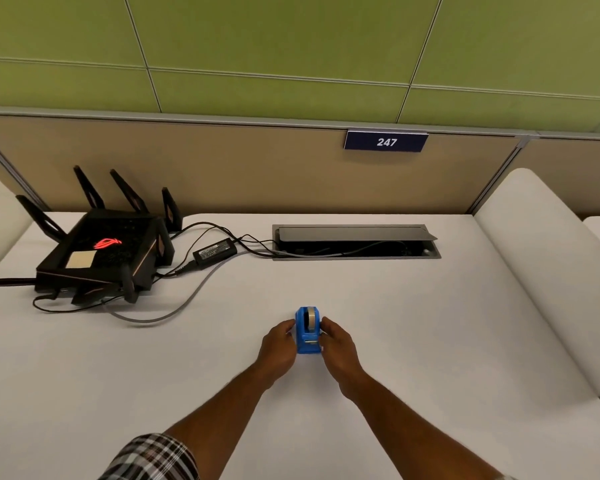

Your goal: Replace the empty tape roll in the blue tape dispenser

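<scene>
The blue tape dispenser point(308, 331) stands upright mid-desk, nearer the front edge, with the left hand point(278, 344) and right hand point(336, 342) pressed against its two sides, fingers curled narrowly around it. A tape roll point(311, 319) sits in its slot. The risk, as I judge it: the light dispenser could tip or slide on the smooth desk point(413, 323) if the roll is pulled without a firm hold, and the cutter could nick a finger. Count: one dispenser, one roll, one router point(101, 252) at the left back corner, one power adapter point(215, 252); no spare roll shows.
</scene>
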### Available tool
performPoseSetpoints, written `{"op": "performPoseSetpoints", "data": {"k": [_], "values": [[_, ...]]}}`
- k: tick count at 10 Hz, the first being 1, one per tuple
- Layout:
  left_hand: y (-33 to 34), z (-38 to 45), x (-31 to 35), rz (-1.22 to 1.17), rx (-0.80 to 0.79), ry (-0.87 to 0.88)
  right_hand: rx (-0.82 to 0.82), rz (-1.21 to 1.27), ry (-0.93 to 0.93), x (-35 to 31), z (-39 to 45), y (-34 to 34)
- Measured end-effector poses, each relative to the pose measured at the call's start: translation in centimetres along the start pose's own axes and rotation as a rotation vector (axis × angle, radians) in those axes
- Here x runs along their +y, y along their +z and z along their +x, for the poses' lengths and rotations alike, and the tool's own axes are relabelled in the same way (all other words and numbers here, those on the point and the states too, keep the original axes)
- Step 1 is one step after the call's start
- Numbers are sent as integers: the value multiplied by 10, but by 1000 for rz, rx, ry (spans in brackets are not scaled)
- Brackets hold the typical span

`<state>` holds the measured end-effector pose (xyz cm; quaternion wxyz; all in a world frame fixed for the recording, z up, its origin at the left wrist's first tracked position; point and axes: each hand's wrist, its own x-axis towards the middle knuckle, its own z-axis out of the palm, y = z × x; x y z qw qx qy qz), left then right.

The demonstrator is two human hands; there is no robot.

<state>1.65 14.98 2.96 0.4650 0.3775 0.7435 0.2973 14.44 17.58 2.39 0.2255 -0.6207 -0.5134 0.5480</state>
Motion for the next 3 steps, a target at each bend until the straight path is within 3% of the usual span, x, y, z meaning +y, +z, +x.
{"op": "performPoseSetpoints", "data": {"k": [3], "values": [[-20,-20,-17,522,50,118,-77,-616,-163,3,-9,-19]]}}
